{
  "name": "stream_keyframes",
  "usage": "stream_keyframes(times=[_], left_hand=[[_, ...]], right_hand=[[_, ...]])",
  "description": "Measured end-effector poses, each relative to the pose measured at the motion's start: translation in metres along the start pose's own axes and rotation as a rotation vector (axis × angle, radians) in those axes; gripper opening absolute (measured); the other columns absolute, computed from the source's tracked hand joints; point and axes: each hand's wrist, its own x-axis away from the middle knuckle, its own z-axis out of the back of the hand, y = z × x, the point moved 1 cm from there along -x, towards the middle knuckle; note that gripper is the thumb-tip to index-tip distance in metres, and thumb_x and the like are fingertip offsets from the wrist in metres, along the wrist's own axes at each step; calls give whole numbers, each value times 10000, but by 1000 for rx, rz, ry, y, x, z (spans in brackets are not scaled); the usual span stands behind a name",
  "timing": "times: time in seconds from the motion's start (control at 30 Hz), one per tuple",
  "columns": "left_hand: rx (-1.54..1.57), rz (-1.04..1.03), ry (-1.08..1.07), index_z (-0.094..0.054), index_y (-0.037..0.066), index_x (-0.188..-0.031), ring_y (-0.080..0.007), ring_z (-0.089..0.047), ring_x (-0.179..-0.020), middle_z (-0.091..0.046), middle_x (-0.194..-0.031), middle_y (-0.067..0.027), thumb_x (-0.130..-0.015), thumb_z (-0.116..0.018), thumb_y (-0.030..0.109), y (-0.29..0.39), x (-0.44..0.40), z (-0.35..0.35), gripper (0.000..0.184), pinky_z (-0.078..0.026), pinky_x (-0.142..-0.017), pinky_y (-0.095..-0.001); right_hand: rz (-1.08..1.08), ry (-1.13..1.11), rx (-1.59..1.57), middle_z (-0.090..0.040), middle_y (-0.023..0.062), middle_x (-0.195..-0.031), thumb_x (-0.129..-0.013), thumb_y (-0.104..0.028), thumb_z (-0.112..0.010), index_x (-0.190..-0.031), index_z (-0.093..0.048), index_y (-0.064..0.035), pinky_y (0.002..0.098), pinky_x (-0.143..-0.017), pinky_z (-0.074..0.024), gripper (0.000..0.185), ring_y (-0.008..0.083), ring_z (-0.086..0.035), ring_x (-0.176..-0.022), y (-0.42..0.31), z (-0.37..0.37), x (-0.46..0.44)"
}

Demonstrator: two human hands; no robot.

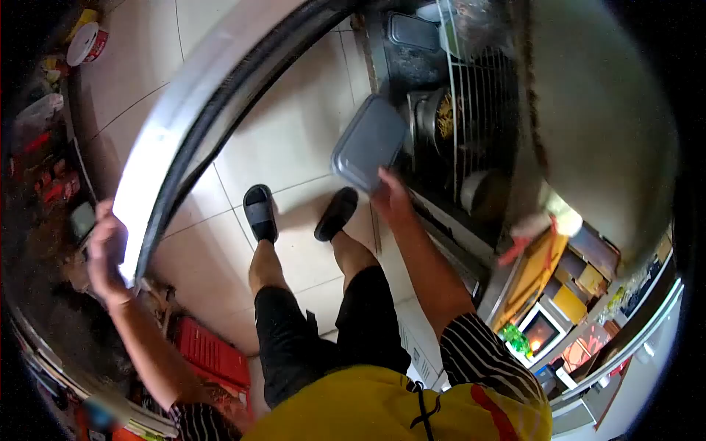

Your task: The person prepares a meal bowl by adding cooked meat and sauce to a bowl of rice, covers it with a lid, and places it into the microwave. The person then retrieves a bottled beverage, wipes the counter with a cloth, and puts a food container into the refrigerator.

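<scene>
Right hand (393, 202) gripping grey lidded container (370, 142), left hand (107, 253) on white door (151, 158).
Container at 12 o'clock of view, above tiled floor (294, 125), just beside the open cabinet; right fingers closed on its near edge. Left hand at 9 o'clock, fingers against door edge, can't tell how tightly. Wire rack (482, 110) between 1 and 2 o'clock; second lidded container (413, 31) near 12:30; red crate (213, 353) between 7 and 8.

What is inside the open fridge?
A wire rack, a closed tub and a metal pot of yellowish food show. The tub's contents are covered, the held grey box hides part of the front, and darker parts are unclear.
</scene>
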Motion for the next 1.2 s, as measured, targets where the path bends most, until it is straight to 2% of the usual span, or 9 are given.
stream_keyframes(times=[0.07,0.27,0.4,0.53,0.6,0.77,0.93,1.07,1.2], left_hand=[[5,-100,-37,-501,38,-1323,-280,-412,-1320,-519,-1345,-163,-963,-272,396,-11,-5,48,557,-252,-1140,-448],[-624,-273,235,-338,-29,-1408,-352,-539,-1171,-493,-1331,-245,-954,-453,379,-1,23,135,621,-460,-987,-466],[-1130,-486,461,-324,-54,-1398,-422,-550,-1145,-478,-1321,-284,-921,-579,386,2,60,182,698,-498,-939,-528],[-542,-162,902,-388,-78,-1350,-407,-594,-1082,-560,-1233,-269,-931,-551,407,-16,107,252,661,-498,-931,-523],[-918,-217,758,-483,-144,-1247,-345,-580,-1093,-559,-1235,-264,-1019,-320,330,-21,111,218,551,-441,-979,-453],[-452,140,333,-518,-63,-987,-300,-520,-972,-524,-1052,-190,-965,-337,484,-10,47,44,576,-410,-862,-423],[-250,178,-32,-553,18,-727,-256,-459,-850,-488,-868,-116,-910,-354,637,34,37,-95,676,-379,-745,-393],[-481,-118,-164,-573,44,-978,-327,-508,-956,-577,-1022,-138,-840,-527,376,47,83,-190,363,-385,-850,-451],[-470,-41,-576,-521,34,-1128,-351,-498,-984,-548,-1035,-154,-678,-754,296,90,91,-284,571,-380,-849,-446]], right_hand=[[125,20,89,-617,37,-979,-900,-211,-616,-1097,-576,-68,353,-854,-477,247,157,-570,-897,22,29,-73],[193,375,-43,-500,-21,-619,-879,-296,-646,-780,-535,-107,284,-701,-482,240,151,-486,-571,47,116,-283],[55,853,-264,-533,40,-660,-888,-429,-605,-759,-511,-86,227,-507,-413,378,148,-487,-556,20,111,-346],[-8,1174,65,-582,48,-713,-909,-450,-585,-788,-537,-76,234,-487,-392,396,138,-509,-573,9,113,-356],[-67,1205,146,-590,43,-730,-918,-439,-578,-816,-559,-75,245,-509,-400,379,135,-515,-590,14,104,-344],[-72,388,154,-616,41,-790,-935,-391,-555,-920,-613,-80,272,-616,-447,317,140,-544,-667,108,82,-213],[-398,215,238,-633,28,-837,-921,-320,-573,-905,-620,-84,282,-681,-451,240,137,-584,-747,129,25,25],[-281,-22,233,-636,48,-858,-914,-278,-588,-960,-602,-56,273,-680,-451,228,128,-584,-764,151,62,183],[-84,72,870,-649,77,-885,-912,-268,-597,-1041,-595,-5,278,-707,-485,293,138,-606,-802,70,17,307]])
